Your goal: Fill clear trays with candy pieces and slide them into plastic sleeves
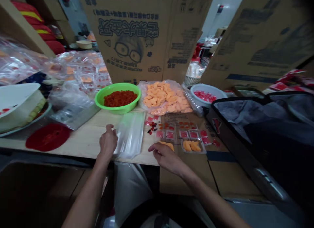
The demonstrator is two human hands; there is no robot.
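A stack of clear plastic bags (130, 136) lies flat on the pale tabletop. At its left edge is my left hand (108, 141), fingers loosely bent and apart, with nothing visible in them. To the right of the bags, my right hand (165, 155) hovers with its index finger stretched out and its thumb apart. It partly covers some orange crescent-shaped pieces (169, 145). Beside it stands a small clear tray (203, 152) with two orange pieces in it. Small red packets (170, 134) and red and black bits (152, 127) lie just beyond.
Behind stand a green bowl (97, 98) of reddish-brown pieces, a large bag of orange pieces (164, 95) and a pale-blue bowl (222, 93) with red packets. A black lined bag (260, 133) borders the right. A red lid (46, 143) lies left. Cardboard (147, 35) rises behind.
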